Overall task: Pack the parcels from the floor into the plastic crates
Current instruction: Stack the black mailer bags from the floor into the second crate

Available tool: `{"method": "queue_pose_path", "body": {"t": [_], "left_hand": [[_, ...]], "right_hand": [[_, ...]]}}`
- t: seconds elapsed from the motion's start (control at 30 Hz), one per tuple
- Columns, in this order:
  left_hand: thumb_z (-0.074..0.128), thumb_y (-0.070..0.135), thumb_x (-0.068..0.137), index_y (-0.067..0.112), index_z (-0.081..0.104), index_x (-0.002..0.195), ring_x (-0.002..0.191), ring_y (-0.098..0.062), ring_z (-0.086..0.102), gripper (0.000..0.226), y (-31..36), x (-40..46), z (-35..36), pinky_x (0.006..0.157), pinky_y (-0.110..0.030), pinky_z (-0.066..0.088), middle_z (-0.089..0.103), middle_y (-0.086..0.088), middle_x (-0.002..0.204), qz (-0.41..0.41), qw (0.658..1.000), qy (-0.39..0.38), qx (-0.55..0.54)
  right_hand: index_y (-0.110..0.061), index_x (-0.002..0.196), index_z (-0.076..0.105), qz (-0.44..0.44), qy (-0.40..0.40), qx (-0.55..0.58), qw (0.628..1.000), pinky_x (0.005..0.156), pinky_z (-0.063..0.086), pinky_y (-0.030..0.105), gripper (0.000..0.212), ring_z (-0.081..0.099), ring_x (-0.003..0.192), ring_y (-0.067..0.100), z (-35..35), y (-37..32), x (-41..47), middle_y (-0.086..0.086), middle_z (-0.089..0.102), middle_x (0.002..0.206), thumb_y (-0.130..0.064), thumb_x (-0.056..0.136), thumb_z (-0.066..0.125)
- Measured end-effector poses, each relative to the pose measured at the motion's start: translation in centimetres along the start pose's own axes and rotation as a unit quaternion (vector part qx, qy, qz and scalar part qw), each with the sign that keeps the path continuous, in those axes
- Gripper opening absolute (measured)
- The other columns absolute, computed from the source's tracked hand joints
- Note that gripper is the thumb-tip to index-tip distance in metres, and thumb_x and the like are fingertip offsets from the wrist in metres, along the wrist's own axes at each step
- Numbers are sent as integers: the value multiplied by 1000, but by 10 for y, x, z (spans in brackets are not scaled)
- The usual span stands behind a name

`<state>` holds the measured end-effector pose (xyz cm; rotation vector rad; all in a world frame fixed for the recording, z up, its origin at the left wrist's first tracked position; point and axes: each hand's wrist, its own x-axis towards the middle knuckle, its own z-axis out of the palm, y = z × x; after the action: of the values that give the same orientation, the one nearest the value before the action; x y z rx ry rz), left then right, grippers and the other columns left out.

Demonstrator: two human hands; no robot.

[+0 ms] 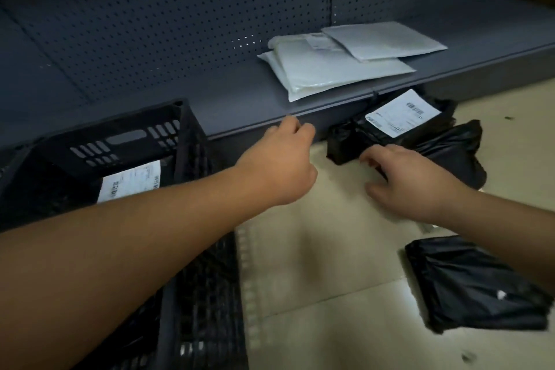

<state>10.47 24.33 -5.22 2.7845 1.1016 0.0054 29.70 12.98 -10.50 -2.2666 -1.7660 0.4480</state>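
Note:
A black plastic crate [183, 129] stands at the left against the shelf, with a black parcel bearing a white label [132, 180] inside. On the tiled floor, black parcels lie by the shelf base: one with a white label [402, 117], another black parcel [450, 150] beside it. A third black parcel [468, 282] lies at the lower right. My left hand [279, 165] hovers empty over the floor, fingers loosely curled. My right hand [411, 180] reaches to the labelled parcel, fingertips at its near edge, not gripping.
A dark metal shelf [240, 99] with a pegboard back runs across the view, its front edge just above the parcels. White padded mailers [330, 66] lie on it. Pale floor tiles [315, 264] spread between the crate and the parcels.

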Motion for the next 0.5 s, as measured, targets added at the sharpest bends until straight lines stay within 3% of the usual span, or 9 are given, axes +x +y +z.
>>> {"method": "queue_pose_path", "body": {"t": [0.2,0.5], "left_hand": [[55,31,92,19,43,137,123,-31,47,48,69,15,49,96,-47,49,42,-6,135,28,998,-60,21],[56,32,95,21,42,133,123,-29,46,42,142,20,117,91,-42,45,44,-5,133,38,987,-157,3]], "right_hand": [[-22,133,52,146,-43,24,988,93,44,32,55,55,120,28,13,94,-28,9,57,132,-35,83,70],[-19,147,41,295,-109,34,949,87,46,36,58,57,115,34,32,191,-72,14,54,136,-36,94,59]]}}
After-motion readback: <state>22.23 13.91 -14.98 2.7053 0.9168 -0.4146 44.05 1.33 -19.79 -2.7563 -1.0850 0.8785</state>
